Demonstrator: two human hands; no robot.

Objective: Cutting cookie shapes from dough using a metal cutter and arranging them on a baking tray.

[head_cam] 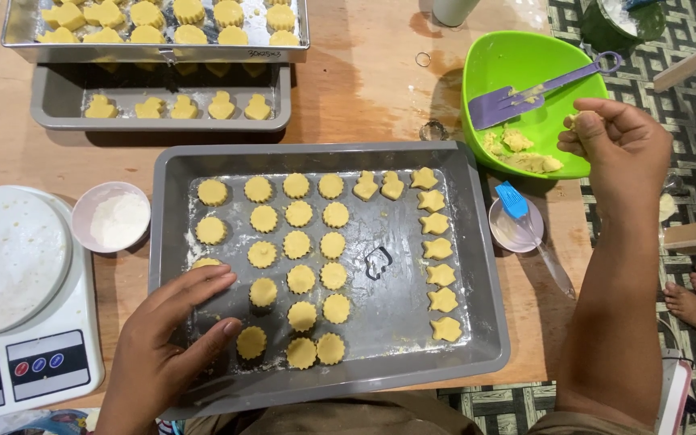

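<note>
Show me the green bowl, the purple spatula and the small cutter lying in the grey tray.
green bowl (561, 60), head view, bare inner wall.
purple spatula (497, 109), head view, its slotted blade.
cutter (378, 263), head view, its outline on the tray floor.

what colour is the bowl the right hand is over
Bright lime green; the bowl under the right hand shows best in the head view.

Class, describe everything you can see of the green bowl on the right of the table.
The green bowl is bright lime, smooth and plastic-looking, rounded and tipped toward the camera on the wooden table, right of the grey tray. Lumps of yellow dough lie in its bottom. A purple spatula rests inside, its handle over the rim. The right hand hovers at its edge, pinching a bit of dough.
</note>
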